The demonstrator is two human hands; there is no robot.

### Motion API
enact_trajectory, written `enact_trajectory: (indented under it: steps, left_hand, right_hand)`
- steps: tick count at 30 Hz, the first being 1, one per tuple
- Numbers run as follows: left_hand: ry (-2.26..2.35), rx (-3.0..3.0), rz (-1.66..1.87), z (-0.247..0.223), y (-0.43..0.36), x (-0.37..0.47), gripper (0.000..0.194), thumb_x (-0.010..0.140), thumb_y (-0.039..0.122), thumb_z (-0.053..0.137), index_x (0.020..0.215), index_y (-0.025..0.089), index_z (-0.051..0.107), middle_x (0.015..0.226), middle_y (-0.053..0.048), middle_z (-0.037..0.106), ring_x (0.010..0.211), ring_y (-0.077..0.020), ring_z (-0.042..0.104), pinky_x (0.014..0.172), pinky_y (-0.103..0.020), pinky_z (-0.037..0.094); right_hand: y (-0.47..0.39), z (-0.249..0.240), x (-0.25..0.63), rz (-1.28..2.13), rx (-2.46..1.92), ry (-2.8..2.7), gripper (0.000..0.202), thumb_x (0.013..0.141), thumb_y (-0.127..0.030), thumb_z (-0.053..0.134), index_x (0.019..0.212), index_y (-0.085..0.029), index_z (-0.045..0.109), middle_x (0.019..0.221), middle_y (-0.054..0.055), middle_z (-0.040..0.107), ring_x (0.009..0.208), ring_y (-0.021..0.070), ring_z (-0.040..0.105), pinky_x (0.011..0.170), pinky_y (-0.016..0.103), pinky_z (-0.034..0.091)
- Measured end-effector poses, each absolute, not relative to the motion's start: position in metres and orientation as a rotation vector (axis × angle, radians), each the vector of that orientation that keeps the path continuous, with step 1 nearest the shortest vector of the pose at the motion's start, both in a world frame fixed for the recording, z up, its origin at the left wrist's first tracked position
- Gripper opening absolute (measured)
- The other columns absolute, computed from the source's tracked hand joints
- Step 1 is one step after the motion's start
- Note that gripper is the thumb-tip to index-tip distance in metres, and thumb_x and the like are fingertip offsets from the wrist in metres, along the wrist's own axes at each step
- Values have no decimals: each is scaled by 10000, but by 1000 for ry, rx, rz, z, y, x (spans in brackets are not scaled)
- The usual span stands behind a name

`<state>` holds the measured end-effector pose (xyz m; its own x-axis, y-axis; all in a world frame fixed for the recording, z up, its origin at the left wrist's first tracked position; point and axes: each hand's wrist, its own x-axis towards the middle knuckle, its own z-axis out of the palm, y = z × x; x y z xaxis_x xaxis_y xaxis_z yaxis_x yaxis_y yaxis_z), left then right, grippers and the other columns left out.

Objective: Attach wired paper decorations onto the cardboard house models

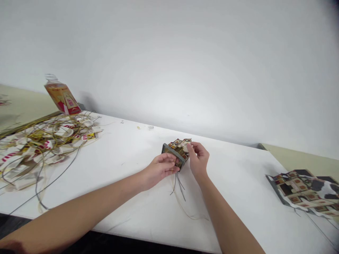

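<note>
Both my hands hold a small printed paper bag (178,151), patterned with brown and red squares and grey along one edge, just above the white table (127,155). My left hand (160,170) grips its lower left side. My right hand (198,160) pinches its upper right corner with thumb and fingers. Thin grey strings (179,186) hang from the bag down onto the table between my wrists.
A heap of white, red-striped tags and yellow and grey cords (39,143) covers the table's left end. A tilted orange drink bottle (62,96) stands behind it. Flattened printed paper bags (304,192) lie at the right edge. A white wall rises behind.
</note>
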<state>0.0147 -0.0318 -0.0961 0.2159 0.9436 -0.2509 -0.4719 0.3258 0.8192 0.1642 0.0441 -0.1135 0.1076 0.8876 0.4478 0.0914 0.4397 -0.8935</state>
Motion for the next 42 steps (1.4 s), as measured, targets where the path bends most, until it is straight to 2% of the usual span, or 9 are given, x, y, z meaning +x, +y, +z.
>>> enact_trajectory:
  steps: [3,7,14,22,25,30,33,37,42]
  left_hand:
    - [907,696,1122,-99,-30,14,224,760,245,724,869,151,553,898,-27,609,764,-107,623,901,-338,492]
    - [1024,863,1148,-98,-31,12,191,865,335,598,853,175,495,669,39,549,601,-88,554,801,-341,520]
    - [1216,1099,933,-85,-38,10,188,893,385,497,921,202,464,437,92,456,390,-85,394,614,-308,521]
    - [1284,1304,647,-82,-44,12,267,889,438,463,1011,204,501,467,87,430,360,-91,378,409,-220,363]
    - [1318,1361,682,-82,-46,11,309,881,461,481,1076,222,484,497,86,430,404,-102,400,410,-217,354]
    - [1422,1393,794,-81,-46,9,320,885,455,494,1130,259,432,478,105,366,423,-90,300,406,-197,244]
    - [1454,1426,831,-82,-43,6,329,875,408,516,1152,261,415,465,110,353,436,-96,293,417,-204,223]
    - [1498,1456,799,-85,-41,4,280,867,376,514,1112,252,461,457,104,355,428,-96,287,419,-215,211]
    - [1583,1552,749,-85,-40,5,213,891,405,453,977,243,562,482,74,405,421,-97,309,425,-227,231]
  right_hand:
    - [44,-112,164,736,-976,-1337,290,781,-444,635,791,-155,634,539,-52,471,513,92,419,520,241,382]
    - [43,-111,165,730,-994,-1318,290,790,-444,633,809,-154,639,557,-45,474,535,96,423,522,236,373]
    - [44,-110,166,699,-1054,-1286,330,794,-481,627,835,-155,637,579,-43,458,550,96,412,512,229,360]
    - [44,-111,164,620,-1020,-1358,304,819,-453,610,839,-152,644,582,-34,493,543,94,434,528,227,406]
    - [45,-113,164,560,-1021,-1393,290,817,-436,618,836,-151,664,587,-30,507,537,91,440,529,228,418]
    - [49,-117,165,468,-950,-1479,231,808,-373,650,871,-158,706,600,-19,542,539,97,460,548,242,449]
    - [49,-118,165,432,-902,-1563,191,801,-340,667,865,-169,721,601,-16,553,538,99,460,543,249,451]
    - [46,-115,164,437,-877,-1628,153,797,-330,675,824,-188,726,583,-20,556,526,101,459,531,253,447]
    - [47,-114,165,446,-859,-1664,144,803,-328,674,784,-197,732,600,-6,628,517,106,498,558,272,459]
